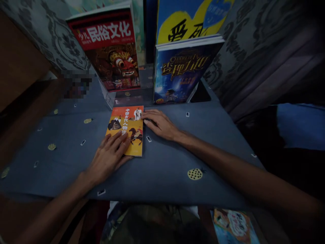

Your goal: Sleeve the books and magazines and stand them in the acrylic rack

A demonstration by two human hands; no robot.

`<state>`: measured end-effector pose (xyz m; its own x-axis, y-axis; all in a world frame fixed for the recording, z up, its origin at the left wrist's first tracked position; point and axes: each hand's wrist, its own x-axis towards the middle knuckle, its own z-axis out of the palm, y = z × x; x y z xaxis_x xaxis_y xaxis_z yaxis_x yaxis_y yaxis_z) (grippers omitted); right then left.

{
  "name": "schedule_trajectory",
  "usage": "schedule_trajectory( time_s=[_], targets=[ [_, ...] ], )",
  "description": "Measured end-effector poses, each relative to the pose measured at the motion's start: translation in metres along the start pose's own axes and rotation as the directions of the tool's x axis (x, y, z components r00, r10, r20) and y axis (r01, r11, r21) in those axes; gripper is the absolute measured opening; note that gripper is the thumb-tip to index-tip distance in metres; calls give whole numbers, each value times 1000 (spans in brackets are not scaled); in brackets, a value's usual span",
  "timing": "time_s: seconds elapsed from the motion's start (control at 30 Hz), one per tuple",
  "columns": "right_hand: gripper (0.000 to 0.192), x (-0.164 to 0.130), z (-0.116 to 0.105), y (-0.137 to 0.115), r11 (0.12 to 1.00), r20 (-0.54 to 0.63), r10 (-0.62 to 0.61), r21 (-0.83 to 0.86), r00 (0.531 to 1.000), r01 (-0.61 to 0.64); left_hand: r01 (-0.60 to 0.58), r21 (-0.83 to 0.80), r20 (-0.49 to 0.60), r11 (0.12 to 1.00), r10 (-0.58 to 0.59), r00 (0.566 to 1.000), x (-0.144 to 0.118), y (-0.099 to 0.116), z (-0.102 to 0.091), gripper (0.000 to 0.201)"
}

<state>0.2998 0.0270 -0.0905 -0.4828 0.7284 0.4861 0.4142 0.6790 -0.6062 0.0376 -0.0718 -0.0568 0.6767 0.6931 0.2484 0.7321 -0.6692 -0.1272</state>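
Note:
A small orange and yellow book [127, 127] with figures and horses on its cover lies flat on a blue-grey patterned tablecloth [165, 169]. My left hand [109, 157] rests palm down on the book's lower left part, fingers spread. My right hand [158, 124] lies flat at the book's right edge, its fingertips touching that edge. Neither hand grips the book.
A red magazine [109, 51] with a mask on the cover leans in a clear stand at the back. Next to it stands a blue book [180, 73], a yellow and blue one [188, 18] behind. Another book [235, 225] lies below the table's front edge.

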Motion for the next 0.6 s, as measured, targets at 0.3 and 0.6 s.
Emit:
schedule_trajectory(
  time_s=[0.3, 0.6],
  targets=[
    [29, -26, 0, -46, 984, 42, 0, 180, 999, -8, -20, -25, -15, 1000, 19, 1000, -2, 0, 0, 38],
    [27, -43, 0, -65, 949, 37, 30, 314, 999, -40, 0, -70, 17, 998, 1, 1000, -2, 1, -1, 39]
  ],
)
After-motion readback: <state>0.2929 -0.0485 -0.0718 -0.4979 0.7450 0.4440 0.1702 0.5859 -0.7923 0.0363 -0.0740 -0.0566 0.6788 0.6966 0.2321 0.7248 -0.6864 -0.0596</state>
